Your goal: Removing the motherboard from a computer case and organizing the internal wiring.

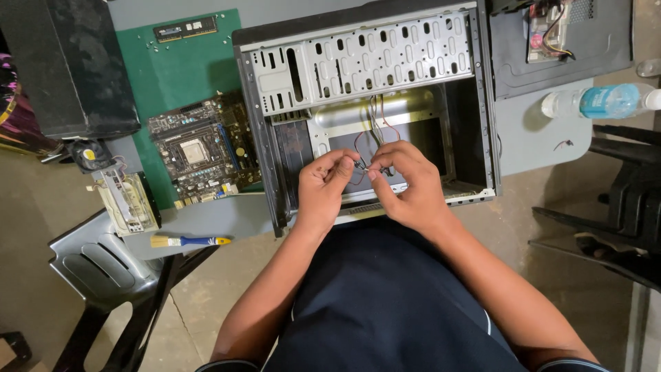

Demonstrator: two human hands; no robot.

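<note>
Hard to make out at centre frame: thin red, black and white wires point(372, 131) trailing down from inside an open computer case point(365, 103), ends lost between the fingertips. Left hand point(322, 186) and right hand point(406, 182) close together just above the case's near edge, both pinched shut on the wire ends; small connector there too tiny to tell apart. Case lying on its side, panel off, mostly bare inside: perforated drive cage along the upper part, metal floor and dark cavity at right, wires the only loose content seen. Lower interior hidden behind the hands.

Left of the case, a motherboard point(202, 150) flat on a green mat point(172, 69), a memory stick point(185, 29) at the mat's top edge. Upper left, a black box point(69, 62), cut off by the frame. Below it a beige drive unit point(124, 200) with a small fan beside, details blurred. Brush point(189, 241) with blue and yellow handle on the grey table point(537, 131) edge. Upper right, a removed side panel point(561, 48) carrying a small part with cables, partly out of frame. Plastic water bottle point(606, 101) lying at right, cap end cut off. Dark chair parts at far right and lower left, only partly visible.
</note>
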